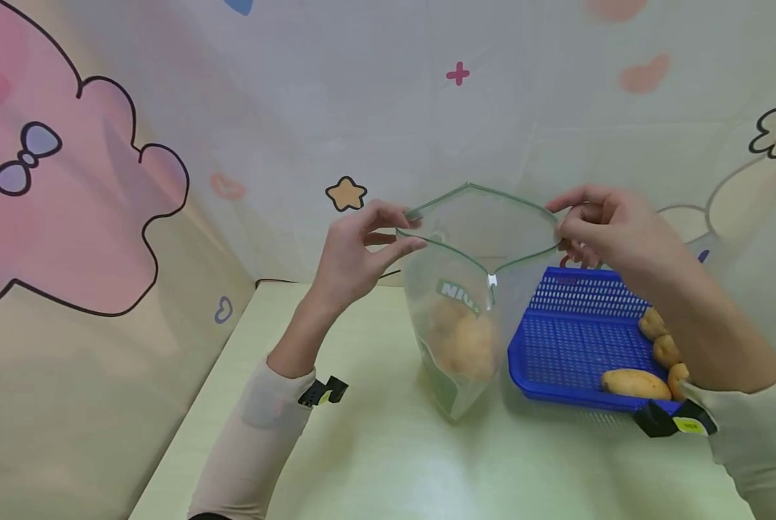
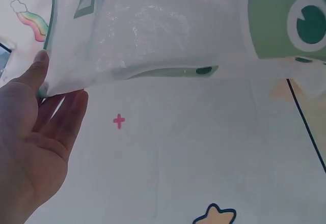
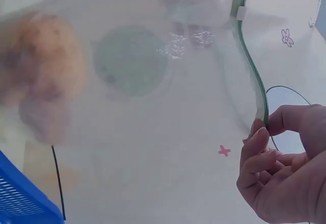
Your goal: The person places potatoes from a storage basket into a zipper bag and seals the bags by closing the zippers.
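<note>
A translucent zip bag (image 1: 413, 282) with a green-edged mouth stands upright on the table, its mouth spread wide. Brownish-yellow potatoes (image 1: 468, 347) show blurred through its wall; how many is unclear. A white slider (image 1: 492, 280) sits at the front of the rim. My left hand (image 1: 362, 249) holds the left corner of the mouth between thumb and fingers, as the left wrist view also shows at the green edge. On the opposite corner, my right hand (image 1: 611, 224) pinches the rim; the right wrist view shows thumb and fingertip meeting at the green strip (image 3: 260, 89).
Right of the bag is a blue perforated basket (image 1: 556, 347), partly behind my right forearm. Several potatoes (image 1: 636, 384) lie along its right and front sides. A pale table (image 1: 362, 448) lies beneath, and a printed cloth (image 1: 336, 94) hangs behind and at the left.
</note>
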Demonstrator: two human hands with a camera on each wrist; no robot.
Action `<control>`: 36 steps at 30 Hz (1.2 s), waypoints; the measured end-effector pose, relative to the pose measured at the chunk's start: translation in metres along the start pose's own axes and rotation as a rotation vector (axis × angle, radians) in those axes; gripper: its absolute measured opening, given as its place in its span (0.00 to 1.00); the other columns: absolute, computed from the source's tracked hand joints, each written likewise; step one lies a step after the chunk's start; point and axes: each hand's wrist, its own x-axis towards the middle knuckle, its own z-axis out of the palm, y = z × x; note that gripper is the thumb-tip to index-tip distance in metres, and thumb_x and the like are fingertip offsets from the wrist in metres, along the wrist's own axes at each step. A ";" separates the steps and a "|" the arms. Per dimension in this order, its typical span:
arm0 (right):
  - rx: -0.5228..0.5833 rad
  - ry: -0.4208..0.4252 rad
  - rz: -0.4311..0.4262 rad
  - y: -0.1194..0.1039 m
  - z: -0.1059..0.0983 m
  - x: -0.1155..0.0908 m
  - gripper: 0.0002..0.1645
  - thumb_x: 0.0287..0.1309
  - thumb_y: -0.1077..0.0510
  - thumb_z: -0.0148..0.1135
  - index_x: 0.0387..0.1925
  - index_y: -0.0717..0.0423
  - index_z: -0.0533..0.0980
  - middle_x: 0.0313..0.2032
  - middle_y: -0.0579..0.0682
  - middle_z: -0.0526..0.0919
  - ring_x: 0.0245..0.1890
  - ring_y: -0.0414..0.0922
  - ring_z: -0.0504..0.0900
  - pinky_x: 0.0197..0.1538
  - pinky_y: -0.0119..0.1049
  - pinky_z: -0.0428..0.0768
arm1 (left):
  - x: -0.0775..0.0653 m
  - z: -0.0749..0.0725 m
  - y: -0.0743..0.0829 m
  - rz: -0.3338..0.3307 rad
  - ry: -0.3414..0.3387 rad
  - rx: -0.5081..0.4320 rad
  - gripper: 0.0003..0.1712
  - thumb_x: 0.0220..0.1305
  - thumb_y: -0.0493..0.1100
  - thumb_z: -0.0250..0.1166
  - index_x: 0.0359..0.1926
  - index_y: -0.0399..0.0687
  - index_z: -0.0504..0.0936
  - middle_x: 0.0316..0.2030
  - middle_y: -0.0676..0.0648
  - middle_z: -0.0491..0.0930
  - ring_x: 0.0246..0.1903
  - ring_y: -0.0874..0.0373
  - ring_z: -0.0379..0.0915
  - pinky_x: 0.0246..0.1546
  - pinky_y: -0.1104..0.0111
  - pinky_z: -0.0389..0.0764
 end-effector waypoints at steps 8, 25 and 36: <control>-0.022 -0.094 0.006 0.025 0.017 -0.001 0.18 0.78 0.60 0.56 0.63 0.63 0.73 0.32 0.48 0.83 0.32 0.46 0.80 0.29 0.33 0.80 | 0.001 -0.004 -0.006 -0.068 -0.007 0.035 0.14 0.59 0.36 0.80 0.41 0.41 0.82 0.43 0.47 0.90 0.46 0.60 0.88 0.43 0.66 0.90; 0.008 -0.091 0.087 0.141 0.045 -0.016 0.21 0.81 0.57 0.56 0.66 0.65 0.70 0.36 0.58 0.82 0.33 0.49 0.79 0.35 0.36 0.82 | -0.002 0.068 -0.038 -0.003 -0.350 0.255 0.16 0.68 0.45 0.76 0.53 0.46 0.84 0.49 0.50 0.86 0.53 0.56 0.84 0.49 0.74 0.85; -0.344 -0.070 -0.028 0.173 0.012 -0.042 0.24 0.82 0.48 0.56 0.63 0.64 0.76 0.46 0.57 0.86 0.42 0.51 0.84 0.41 0.33 0.85 | -0.006 0.101 -0.057 -0.116 -0.339 0.089 0.17 0.69 0.44 0.75 0.54 0.47 0.82 0.49 0.50 0.85 0.54 0.56 0.84 0.47 0.74 0.86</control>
